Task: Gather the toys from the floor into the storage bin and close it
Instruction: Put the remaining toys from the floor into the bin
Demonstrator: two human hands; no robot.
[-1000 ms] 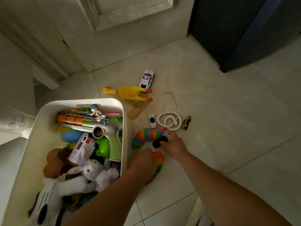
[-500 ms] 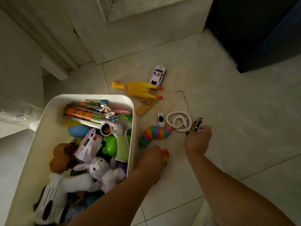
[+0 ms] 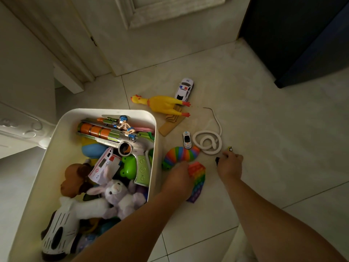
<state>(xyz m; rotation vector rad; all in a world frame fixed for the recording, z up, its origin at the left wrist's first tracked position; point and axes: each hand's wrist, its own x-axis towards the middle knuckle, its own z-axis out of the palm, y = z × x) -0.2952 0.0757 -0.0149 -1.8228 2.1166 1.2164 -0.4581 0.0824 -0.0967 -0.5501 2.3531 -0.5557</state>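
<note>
Found the white storage bin [image 3: 105, 110] open-topped on the tiled floor [image 3: 264, 129], packed with a toy blaster [image 3: 120, 142], a plush rabbit [image 3: 120, 195] and other toys. Saw the left hand [image 3: 177, 178] just right of the bin's right wall, fingers curled down over the edge of a rainbow pop mat [image 3: 198, 178] lying flat on the tile, gripping it. Noted a rainbow slug [image 3: 181, 154] just beyond that hand, close against the bin wall.

Farther right of the bin, spotted a small white car [image 3: 187, 139], then a coiled white snake [image 3: 207, 142], then the right hand [image 3: 231, 166], closed around a small dark toy [image 3: 217, 161], fingertips at a tiny yellow car [image 3: 229, 149].

Past the bin's far right corner, made out a rubber chicken [image 3: 162, 104] lying over a tan wooden piece [image 3: 171, 123], with a police car [image 3: 184, 90] by its feet.

Saw wide bare tile right of the bin beyond the right hand, bounded by a dark cabinet [image 3: 302, 35]. Marked a pale door [image 3: 151, 44] behind the bin as the far edge.
</note>
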